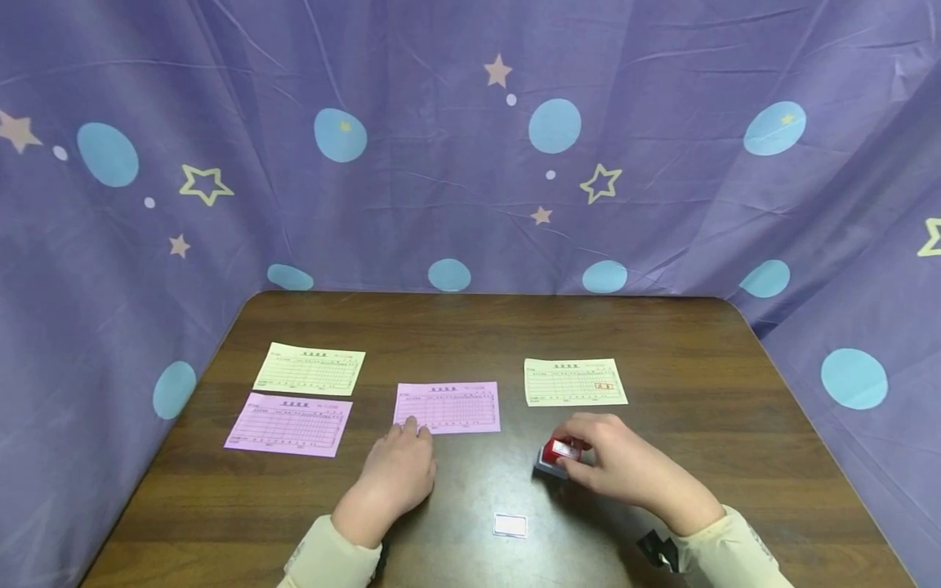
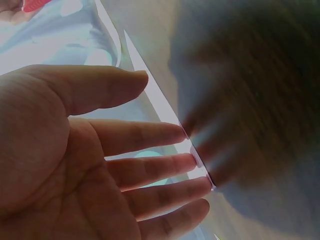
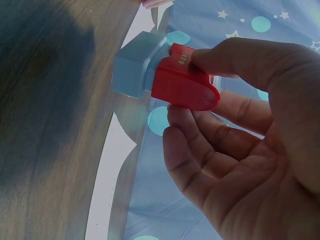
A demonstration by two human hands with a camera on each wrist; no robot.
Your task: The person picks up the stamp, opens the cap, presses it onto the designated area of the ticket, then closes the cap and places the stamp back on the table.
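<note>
left hand: the person's left hand (image 1: pixel 397 469) lies palm down, fingers extended, fingertips touching the near edge of the middle pink form slip (image 1: pixel 446 406).
right hand: the person's right hand (image 1: pixel 613 457) pinches a red stamp (image 1: pixel 563 449) with a grey base between thumb and fingers.
stamp: right of the middle pink form slip and near of the right yellow form slip (image 1: pixel 566 380); whether its base touches the table cannot be told.
red mark: a boxed imprint (image 1: pixel 604 386) at the right side of the right yellow form slip.
left slips: a yellow form slip (image 1: pixel 310 371) lies far, a second pink form slip (image 1: pixel 290 426) just near of it.
white card: a small bordered card (image 1: pixel 510 525) lies near, between the hands.
table: brown wood-grain table (image 1: pixel 470 327), purple star-patterned curtain (image 1: pixel 456 122) behind.
</note>
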